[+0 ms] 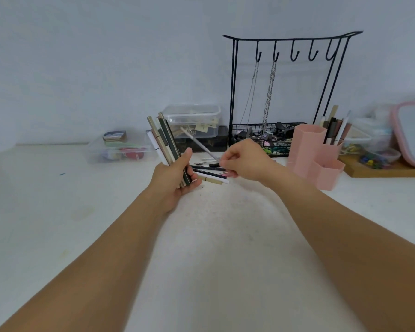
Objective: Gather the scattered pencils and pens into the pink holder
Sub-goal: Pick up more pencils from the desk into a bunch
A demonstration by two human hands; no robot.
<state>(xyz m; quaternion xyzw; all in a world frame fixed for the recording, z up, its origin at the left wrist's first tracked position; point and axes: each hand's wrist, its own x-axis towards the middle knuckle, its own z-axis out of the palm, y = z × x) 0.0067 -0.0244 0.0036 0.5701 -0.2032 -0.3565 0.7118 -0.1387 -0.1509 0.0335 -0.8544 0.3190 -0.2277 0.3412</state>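
Our left hand (175, 178) is clenched around a fanned bundle of beige, black and white pens (164, 137), held upright above the white counter (58, 212). Our right hand (244, 161) pinches a thin pale pencil (199, 144). More pens (209, 172) lie between both hands. The pink plastic hexagonal holder (314, 154) stands to the right.

The pink-framed mirror (411, 133) at three o'clock is cut off by the right edge. The right hand (246, 160) hides the ends of the pens on the table (210, 172). The grey pen (199, 144) it pinches is motion-blurred. The wire basket (268, 137) holds clutter too small to identify.
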